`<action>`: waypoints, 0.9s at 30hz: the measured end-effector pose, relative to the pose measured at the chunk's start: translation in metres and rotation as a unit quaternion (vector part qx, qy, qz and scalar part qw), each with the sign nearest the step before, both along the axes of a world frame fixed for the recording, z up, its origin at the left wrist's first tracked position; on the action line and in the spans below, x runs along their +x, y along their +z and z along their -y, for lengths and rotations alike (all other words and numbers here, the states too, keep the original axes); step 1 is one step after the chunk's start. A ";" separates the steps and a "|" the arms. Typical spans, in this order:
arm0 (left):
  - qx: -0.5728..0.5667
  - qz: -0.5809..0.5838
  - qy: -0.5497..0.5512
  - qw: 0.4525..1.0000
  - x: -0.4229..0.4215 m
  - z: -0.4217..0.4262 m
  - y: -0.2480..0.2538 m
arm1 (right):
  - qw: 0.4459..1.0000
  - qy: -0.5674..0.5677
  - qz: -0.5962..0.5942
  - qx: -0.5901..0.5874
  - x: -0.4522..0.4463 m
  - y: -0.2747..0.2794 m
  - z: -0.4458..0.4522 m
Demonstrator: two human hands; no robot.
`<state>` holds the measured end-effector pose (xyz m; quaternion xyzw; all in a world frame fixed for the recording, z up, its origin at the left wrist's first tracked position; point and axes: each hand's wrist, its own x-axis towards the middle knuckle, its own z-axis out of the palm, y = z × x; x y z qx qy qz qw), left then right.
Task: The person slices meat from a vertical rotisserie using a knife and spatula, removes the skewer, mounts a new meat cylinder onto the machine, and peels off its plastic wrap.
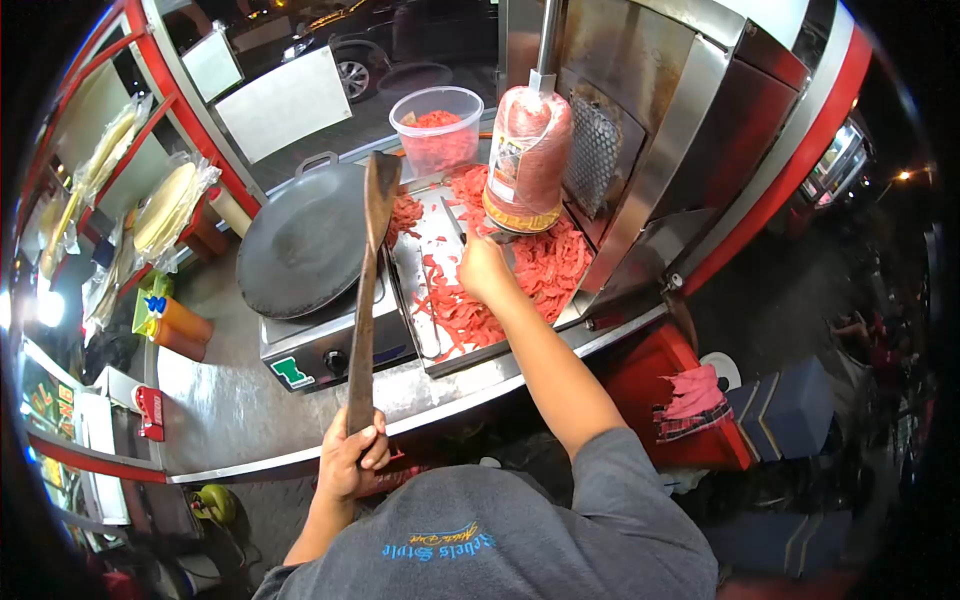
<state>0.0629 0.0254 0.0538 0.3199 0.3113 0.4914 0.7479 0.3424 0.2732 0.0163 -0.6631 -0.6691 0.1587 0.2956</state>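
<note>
My left hand (355, 452) is wrapped round the handle of a long wooden spatula (367, 300), which stands nearly upright with its broad end up. The spatula passes in front of the round dark griddle pan (300, 240). My right hand (483, 268) is closed on a knife (453, 218), its blade pointing up and left over the metal tray (405, 265). Red meat strips (550, 275) lie spread in that tray. Just above my right hand stands a plastic-wrapped meat cone (528, 150) on a vertical spit (547, 45). Part of the knife handle is hidden by my fingers.
A clear tub (440, 155) with red meat stands behind the tray. The steel grill housing (665, 130) rises on the right. Sauce bottles (180, 325) and bagged flatbreads (165, 210) are at the left. A pink cloth (692, 400) hangs at the lower right.
</note>
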 end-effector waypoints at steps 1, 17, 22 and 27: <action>-0.003 -0.008 0.029 1.000 0.005 0.004 0.011 | 1.000 -0.014 -0.001 -0.017 0.000 0.007 -0.001; 0.003 -0.050 0.078 0.996 -0.039 0.054 0.010 | 0.998 0.057 0.006 -0.011 0.017 0.025 0.061; -0.008 -0.039 0.025 0.999 -0.074 0.052 -0.001 | 0.995 0.010 0.048 0.087 0.016 0.014 0.094; -0.012 -0.070 0.010 0.997 -0.093 0.046 0.008 | 0.991 0.016 0.130 0.020 0.021 0.031 0.165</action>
